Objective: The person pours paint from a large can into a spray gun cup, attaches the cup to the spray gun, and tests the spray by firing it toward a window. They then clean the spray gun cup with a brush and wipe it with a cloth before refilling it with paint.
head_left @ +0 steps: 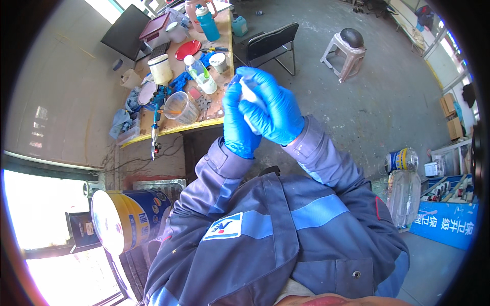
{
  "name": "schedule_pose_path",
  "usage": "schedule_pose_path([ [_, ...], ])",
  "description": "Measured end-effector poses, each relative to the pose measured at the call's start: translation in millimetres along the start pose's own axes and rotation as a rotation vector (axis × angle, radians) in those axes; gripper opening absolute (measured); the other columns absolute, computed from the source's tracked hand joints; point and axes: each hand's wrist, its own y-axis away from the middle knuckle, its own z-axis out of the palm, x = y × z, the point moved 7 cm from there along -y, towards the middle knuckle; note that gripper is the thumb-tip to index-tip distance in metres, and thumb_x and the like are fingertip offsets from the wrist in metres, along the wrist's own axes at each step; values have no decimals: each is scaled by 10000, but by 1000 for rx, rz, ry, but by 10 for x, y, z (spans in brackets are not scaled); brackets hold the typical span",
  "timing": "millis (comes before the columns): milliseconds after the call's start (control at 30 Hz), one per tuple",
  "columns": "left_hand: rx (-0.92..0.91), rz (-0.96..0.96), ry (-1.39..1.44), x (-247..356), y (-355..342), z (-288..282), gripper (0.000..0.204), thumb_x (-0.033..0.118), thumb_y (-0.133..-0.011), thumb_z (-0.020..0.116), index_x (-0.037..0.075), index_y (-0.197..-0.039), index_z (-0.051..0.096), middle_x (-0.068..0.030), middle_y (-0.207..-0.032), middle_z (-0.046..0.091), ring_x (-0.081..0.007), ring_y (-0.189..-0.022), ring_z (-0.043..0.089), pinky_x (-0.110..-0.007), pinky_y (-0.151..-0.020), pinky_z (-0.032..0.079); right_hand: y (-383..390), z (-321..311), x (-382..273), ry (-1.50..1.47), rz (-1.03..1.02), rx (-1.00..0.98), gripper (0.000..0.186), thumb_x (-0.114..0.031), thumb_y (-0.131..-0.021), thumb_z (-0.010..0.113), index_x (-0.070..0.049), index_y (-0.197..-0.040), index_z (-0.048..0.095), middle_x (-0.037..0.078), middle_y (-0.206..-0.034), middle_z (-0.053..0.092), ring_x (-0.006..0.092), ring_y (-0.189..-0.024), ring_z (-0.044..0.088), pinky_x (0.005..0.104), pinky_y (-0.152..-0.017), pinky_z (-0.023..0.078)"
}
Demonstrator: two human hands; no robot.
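Observation:
Both my hands wear blue gloves and are raised together in front of my chest, near the table's right end. A slim white thing [248,93] is pressed between them; it may be a wad of tissue or cloth, but its kind does not show clearly. My right hand [278,109] is closed round it, with the thumb across its side. My left hand [240,122] is closed against its other side, its fingers partly hidden. Just left of my hands, a clear bottle [203,76] with a white cap and a small white tub [218,62] stand on the wooden table [204,122].
A clear plastic cup [181,108], a spray gun [155,127], a red lid [188,50] and a teal bottle [207,24] crowd the table. Beyond are a black folding chair [273,43] and a white stool [344,56]. A big paint bucket [127,219] is at lower left.

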Motion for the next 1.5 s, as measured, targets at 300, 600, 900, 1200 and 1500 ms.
schedule_pose_path([
  [300, -104, -378, 227, 349, 232, -164, 575, 473, -949, 470, 44, -1332, 496, -184, -1300, 580, -324, -1172, 577, -463, -1009, 474, 46, 143, -103, 431, -435, -419, 503, -549, -937, 472, -240, -1312, 602, 97, -1348, 551, 279, -1264, 488, 534, -1138, 235],
  [600, -218, -323, 328, 245, 191, -43, 588, 483, -999, 402, 100, -1445, 380, -167, -1495, 393, -331, -1338, 435, -463, -1105, 386, 155, 307, -67, 461, -425, -640, 681, -579, -982, 294, -165, -1522, 327, 217, -1568, 237, 397, -1466, 195, 634, -1158, -18],
  [900, 1, -107, 192, 444, 376, -58, 560, 457, -971, 492, 108, -1406, 443, -140, -1285, 576, -270, -1161, 577, -434, -1034, 453, 232, 225, -288, 595, -384, -485, 677, -416, -892, 584, -58, -1445, 431, 196, -1408, 463, 341, -1308, 440, 608, -1149, 189],
  [1200, -84, 207, -122, 485, 422, 101, 561, 394, -1036, 413, 157, -1526, 277, -115, -1503, 384, -268, -1358, 414, -451, -1151, 309, 308, 554, -310, 337, -145, -256, 669, -316, -905, 630, -34, -1459, 380, 197, -1475, 384, 396, -1384, 325, 547, -1172, 150],
  [1500, -275, -70, 339, 673, 525, 51, 563, 469, -990, 375, 64, -1369, 478, -194, -1365, 530, -335, -1201, 559, -477, -1028, 468, 263, 423, -410, 46, -383, -324, 282, -98, -823, 692, -145, -1101, 699, 29, -1194, 648, 242, -1206, 550, 493, -1184, 226],
])
